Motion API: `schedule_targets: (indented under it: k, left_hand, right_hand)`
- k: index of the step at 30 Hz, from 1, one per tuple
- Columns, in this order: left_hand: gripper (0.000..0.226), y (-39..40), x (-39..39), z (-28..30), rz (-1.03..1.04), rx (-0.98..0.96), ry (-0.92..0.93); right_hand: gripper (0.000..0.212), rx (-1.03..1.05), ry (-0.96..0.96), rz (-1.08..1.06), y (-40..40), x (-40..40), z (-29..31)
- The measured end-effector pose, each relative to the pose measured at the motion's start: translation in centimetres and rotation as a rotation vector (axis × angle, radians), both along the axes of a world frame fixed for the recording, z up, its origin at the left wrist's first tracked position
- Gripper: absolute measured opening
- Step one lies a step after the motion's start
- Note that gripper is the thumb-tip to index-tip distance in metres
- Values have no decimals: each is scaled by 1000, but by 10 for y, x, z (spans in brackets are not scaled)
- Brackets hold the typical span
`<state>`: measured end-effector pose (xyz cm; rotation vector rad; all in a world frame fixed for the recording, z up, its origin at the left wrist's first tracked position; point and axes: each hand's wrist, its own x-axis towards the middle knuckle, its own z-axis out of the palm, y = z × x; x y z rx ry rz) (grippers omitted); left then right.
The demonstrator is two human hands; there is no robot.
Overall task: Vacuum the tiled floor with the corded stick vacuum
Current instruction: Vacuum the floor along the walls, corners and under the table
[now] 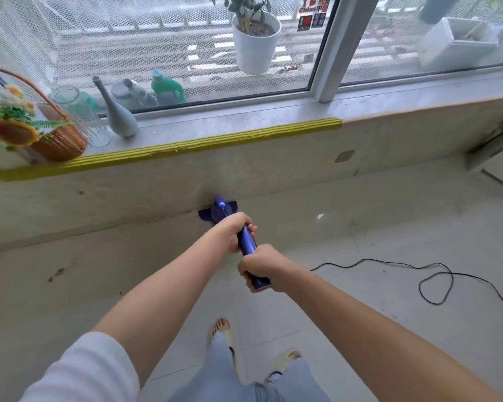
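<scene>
Tiled floor [389,329]: pale, fills the lower frame; a few dark marks at left, a pale scrap near centre right. Progress is hard to judge, but the stroke is at the wall base, with the open floor at right probably left to do.

Window ledge [244,123]: crosses the upper frame, yellow strip along its edge.

Corded stick vacuum [246,236]: blue, centre frame; its head [217,211] sits where floor meets wall.

Black cord [436,280]: loops loosely on the tiles at right.

Left hand [233,230]: curled around the vacuum body, farther along.

Right hand [259,266]: wrapped round the handle end, nearer the person.

Containers, upper left: wicker basket [61,140] holding artificial flowers; clear glass jar [76,111], apparently empty; grey bottle vase [118,114], contents not visible. Behind the glass, upper centre: white pot [256,44] with a green plant.
</scene>
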<state>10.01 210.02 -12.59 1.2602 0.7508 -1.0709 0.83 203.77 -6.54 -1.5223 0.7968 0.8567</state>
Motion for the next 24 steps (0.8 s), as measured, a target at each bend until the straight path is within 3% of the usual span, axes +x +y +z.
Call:
schedule_targets:
  k: [12,19,24]
  left_hand:
    - [17,3,-22,4,8,-27,20]
    - [12,16,-12,-2,-33,57,-3]
    - [18,16,-25,-3,43,-6,-9]
  right_hand:
    - [19,9,19,10,-2,-20,1]
    - [22,21,11,-34,22,-14,-17]
    - [23,7,19,-6,17,-22,-17]
